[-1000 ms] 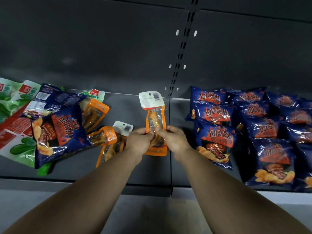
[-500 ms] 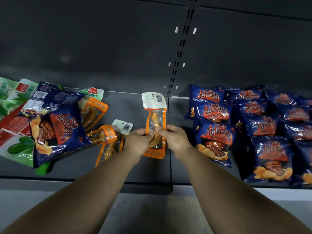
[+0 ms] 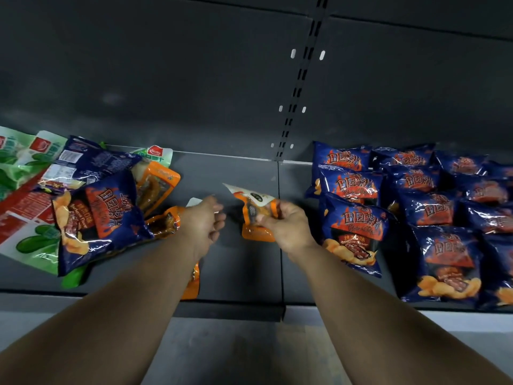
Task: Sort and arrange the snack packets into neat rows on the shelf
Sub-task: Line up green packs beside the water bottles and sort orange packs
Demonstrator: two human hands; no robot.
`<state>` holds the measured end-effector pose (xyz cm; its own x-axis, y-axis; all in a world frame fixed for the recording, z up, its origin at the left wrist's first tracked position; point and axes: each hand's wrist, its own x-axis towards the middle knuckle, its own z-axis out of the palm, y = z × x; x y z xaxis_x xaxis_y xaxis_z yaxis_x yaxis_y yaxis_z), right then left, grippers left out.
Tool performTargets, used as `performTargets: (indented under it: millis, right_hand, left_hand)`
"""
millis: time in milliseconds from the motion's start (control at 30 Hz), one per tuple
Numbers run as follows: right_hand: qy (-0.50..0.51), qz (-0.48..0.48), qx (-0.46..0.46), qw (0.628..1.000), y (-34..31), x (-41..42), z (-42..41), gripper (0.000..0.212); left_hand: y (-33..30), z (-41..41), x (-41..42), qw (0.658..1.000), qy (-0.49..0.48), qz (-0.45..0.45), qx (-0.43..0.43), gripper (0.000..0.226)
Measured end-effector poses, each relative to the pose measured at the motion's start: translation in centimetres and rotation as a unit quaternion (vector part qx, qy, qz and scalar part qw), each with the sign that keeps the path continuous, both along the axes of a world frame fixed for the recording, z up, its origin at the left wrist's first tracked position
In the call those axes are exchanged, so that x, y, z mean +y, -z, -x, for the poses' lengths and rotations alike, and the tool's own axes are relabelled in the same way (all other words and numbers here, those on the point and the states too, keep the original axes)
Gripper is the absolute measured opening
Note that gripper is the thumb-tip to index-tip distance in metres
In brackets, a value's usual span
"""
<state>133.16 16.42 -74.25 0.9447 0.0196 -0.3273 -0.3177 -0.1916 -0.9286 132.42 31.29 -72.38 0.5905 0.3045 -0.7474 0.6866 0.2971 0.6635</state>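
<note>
Fingers (image 3: pixel 268 218) of right hand (image 3: pixel 288 229) pinch orange packet (image 3: pixel 256 215).

Two bare forearms reaching in from the lower edge, sleeveless as far as visible; left hand (image 3: pixel 204 223) and right hand (image 3: pixel 288 227) ungloved, without rings, watch or wristband
</note>
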Motion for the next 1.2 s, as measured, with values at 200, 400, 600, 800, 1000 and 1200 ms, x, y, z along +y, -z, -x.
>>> performTargets:
  millis: [200, 400, 600, 800, 1000, 1200]
  right_hand:
    - [-0.028, 0.112, -0.13, 0.985, 0.1, 0.5, -0.4, 0.026]
    - [-0.046, 0.241, -0.212, 0.946, 0.0, 0.0, 0.2, 0.034]
    - [-0.046, 0.253, -0.227, 0.939, -0.2, -0.3, 0.4, 0.035]
    - [-0.068, 0.276, -0.23, 0.931, 0.8, -0.5, 0.6, 0.034]
    - [-0.014, 0.268, -0.16, 0.95, 1.5, -0.8, 0.0, 0.057]
    - [0.117, 0.124, -0.013, 0.985, 1.3, -0.5, 0.1, 0.032]
  left_hand:
    - [-1.2, 0.7, 1.0, 0.975, 0.112, 0.182, 0.059, 0.065]
    - [-2.2, 0.5, 0.9, 0.961, 0.194, 0.183, 0.07, 0.052]
    - [-1.8, 0.7, 0.8, 0.963, 0.203, 0.168, 0.06, 0.035]
    - [-1.4, 0.5, 0.5, 0.954, 0.218, 0.2, 0.045, 0.024]
    - [-1.2, 0.7, -0.4, 0.964, 0.2, 0.174, 0.011, 0.014]
    - [-1.0, 0.0, -0.7, 0.974, 0.088, 0.197, -0.073, 0.013]
